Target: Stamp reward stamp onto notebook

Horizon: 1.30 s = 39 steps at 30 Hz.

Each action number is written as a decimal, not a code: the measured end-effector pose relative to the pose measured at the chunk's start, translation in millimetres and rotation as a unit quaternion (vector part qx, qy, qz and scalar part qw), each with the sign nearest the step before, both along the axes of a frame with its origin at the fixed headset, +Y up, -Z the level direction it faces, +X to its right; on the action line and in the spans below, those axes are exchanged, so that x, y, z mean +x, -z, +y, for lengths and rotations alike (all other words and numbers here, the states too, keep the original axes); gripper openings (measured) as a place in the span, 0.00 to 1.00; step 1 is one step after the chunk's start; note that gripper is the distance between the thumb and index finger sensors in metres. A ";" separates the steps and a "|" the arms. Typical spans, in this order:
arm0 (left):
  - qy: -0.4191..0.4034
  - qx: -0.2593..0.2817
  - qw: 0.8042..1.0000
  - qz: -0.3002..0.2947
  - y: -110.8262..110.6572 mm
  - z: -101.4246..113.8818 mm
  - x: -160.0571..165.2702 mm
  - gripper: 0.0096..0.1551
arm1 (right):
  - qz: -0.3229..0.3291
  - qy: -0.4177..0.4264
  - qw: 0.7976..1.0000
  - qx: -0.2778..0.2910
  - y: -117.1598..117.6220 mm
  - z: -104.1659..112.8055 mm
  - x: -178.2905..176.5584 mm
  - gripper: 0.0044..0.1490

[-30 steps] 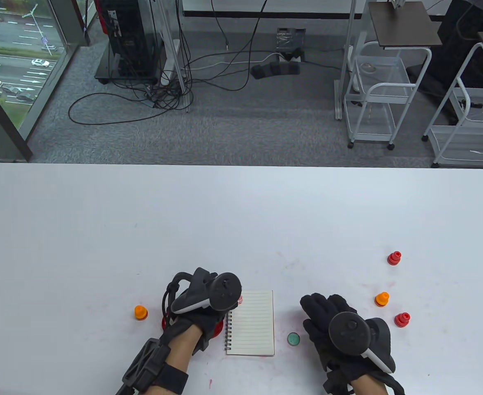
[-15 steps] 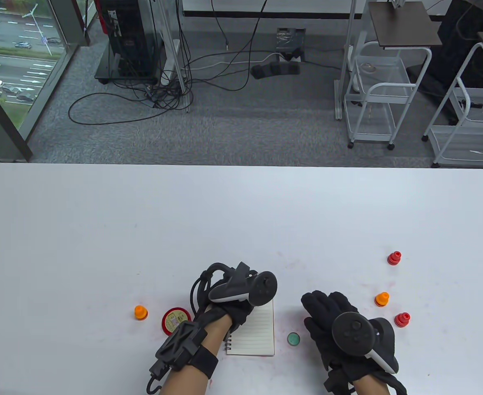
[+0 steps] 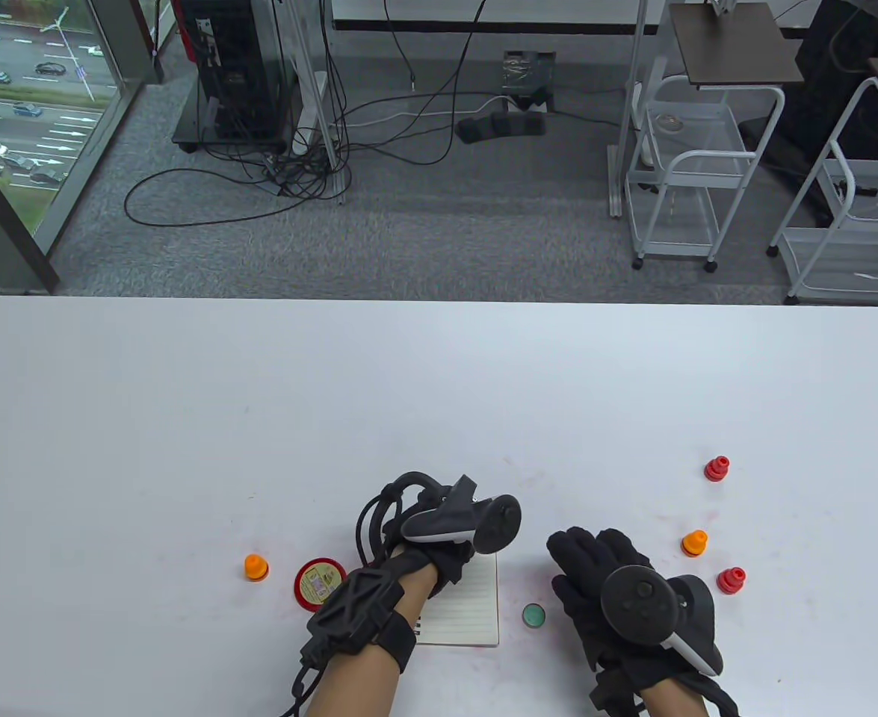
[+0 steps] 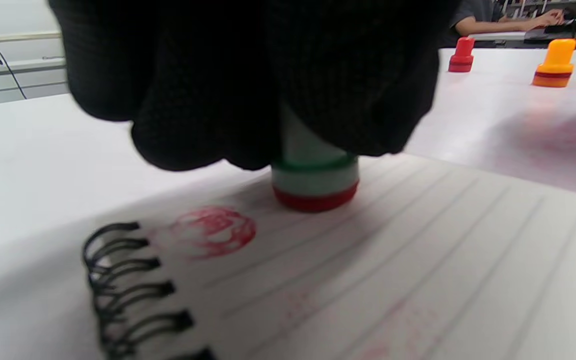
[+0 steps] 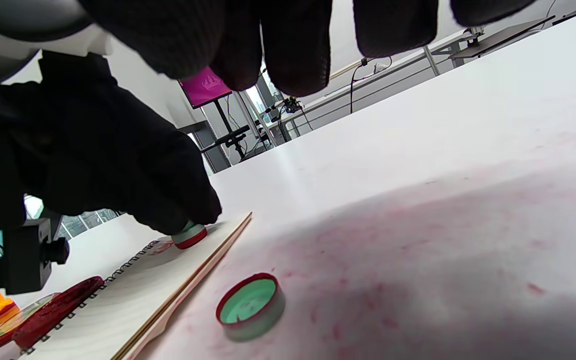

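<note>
1. The reward stamp point(image 4: 315, 180) is gripped in the curled fingers of the left hand point(image 3: 446, 556), and its red base is pressed flat on the lined page of the notebook point(image 4: 368, 260).
2. In the left wrist view, a round red imprint point(image 4: 214, 231) is seen on the page just beside the stamp, toward the black spiral binding point(image 4: 128, 290).
3. The notebook point(image 3: 468, 612) is found on the tabletop point(image 3: 409, 388) at about 6 o'clock, largely covered by the left hand and forearm.
4. The right hand point(image 3: 603, 590) is laid on the tabletop at roughly 5 o'clock, fingers stretched out and nothing held.
5. A small green cap point(image 3: 533, 615) is spotted open side up, between the notebook and the right hand; it is touched by neither.
6. A red ink pad point(image 3: 320, 582) is placed just beside the notebook at its 9 o'clock, with an orange stamp point(image 3: 256, 567) further out the same way.
7. At the right hand's 3 o'clock, three more stamps are stood: a red one point(image 3: 716, 468) farthest back, an orange one point(image 3: 695, 543), and a red one point(image 3: 731, 579) nearest.
8. Faint red smears are seen on the tabletop around the right hand.
</note>
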<state>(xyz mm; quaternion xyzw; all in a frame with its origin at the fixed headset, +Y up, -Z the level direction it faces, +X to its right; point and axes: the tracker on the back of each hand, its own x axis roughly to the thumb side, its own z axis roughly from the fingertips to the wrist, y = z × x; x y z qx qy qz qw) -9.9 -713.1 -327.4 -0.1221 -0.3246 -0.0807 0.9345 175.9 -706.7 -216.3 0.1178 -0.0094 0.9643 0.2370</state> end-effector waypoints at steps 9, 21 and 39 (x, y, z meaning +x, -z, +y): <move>0.060 -0.016 0.998 -0.011 6.8 1.2 15.3 0.24 | -0.005 -0.002 1.000 0.000 -0.4 1.6 1.8 0.34; 0.020 0.020 0.999 -0.021 -6.5 0.4 3.8 0.24 | 0.004 -0.010 1.000 -0.006 -1.3 1.5 -0.9 0.34; -0.241 0.125 0.961 0.059 -86.7 63.4 -103.9 0.26 | 0.023 -0.040 0.999 -0.017 -3.6 -5.9 -11.9 0.36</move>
